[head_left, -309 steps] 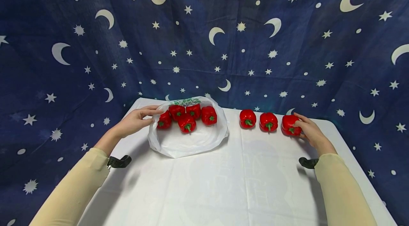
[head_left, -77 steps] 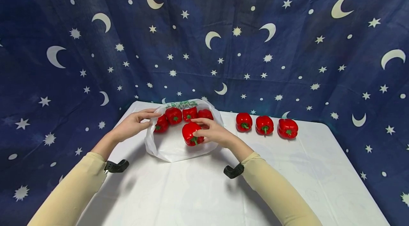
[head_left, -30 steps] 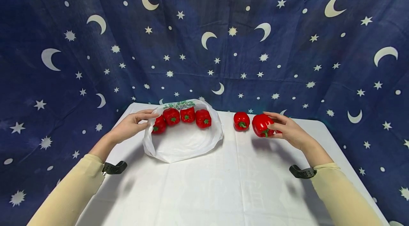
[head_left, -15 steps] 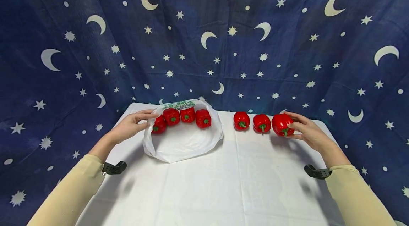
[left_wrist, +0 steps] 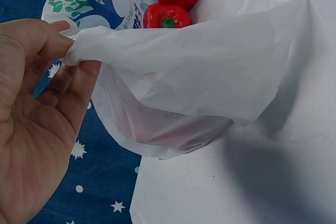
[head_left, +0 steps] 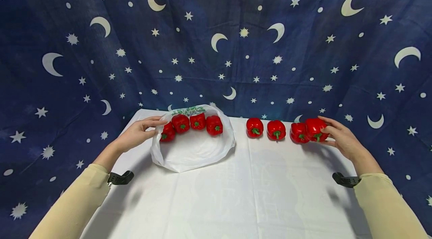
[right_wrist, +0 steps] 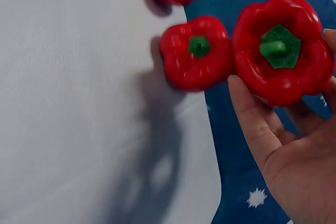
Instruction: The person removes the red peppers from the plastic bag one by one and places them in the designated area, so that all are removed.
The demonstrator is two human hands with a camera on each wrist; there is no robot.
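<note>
My left hand [head_left: 140, 130] pinches the left rim of a white plastic bag [head_left: 195, 161] and holds its mouth wide. In the left wrist view the bag's edge [left_wrist: 84, 45] is between thumb and fingers. Several red bell peppers [head_left: 214, 125] sit along the back inside the bag. At the right end of a row, my right hand [head_left: 345, 139] grips a red bell pepper [head_left: 316, 128] by its sides, raised above the table. In the right wrist view this pepper [right_wrist: 310, 74] has its green stem toward the camera, beside another bell pepper [right_wrist: 194, 72].
Three red bell peppers [head_left: 254, 128] stand in a row along the back of the white-covered table [head_left: 216, 201], right of the bag. A dark blue curtain [head_left: 189, 36] with moons and stars hangs behind the table.
My right hand took a bell pepper out of the bag and carried it right, past the row to its right end. My left hand keeps its hold on the bag's rim.
</note>
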